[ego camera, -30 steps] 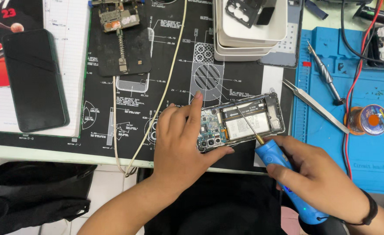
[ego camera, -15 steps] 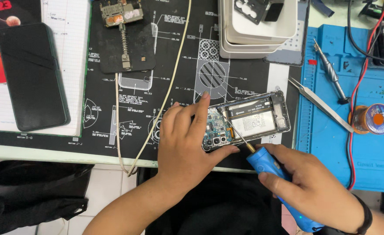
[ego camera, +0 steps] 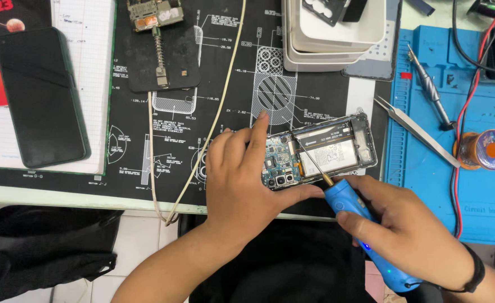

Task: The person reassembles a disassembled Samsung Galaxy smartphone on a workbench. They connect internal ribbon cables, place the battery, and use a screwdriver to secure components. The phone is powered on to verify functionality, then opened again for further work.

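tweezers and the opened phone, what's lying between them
Nothing: in the head view only a bare strip of the black mat and the blue mat's edge separates the tweezers from the opened phone.

Opened phone (ego camera: pixel 320 151) lies flat, back cover off, circuit board and white battery exposed, pinned at its camera end under the left hand (ego camera: pixel 242 179). Blue screwdriver (ego camera: pixel 365 230), clasped in the right hand (ego camera: pixel 410 230), slants up-left, thin shaft tip on the phone's board.
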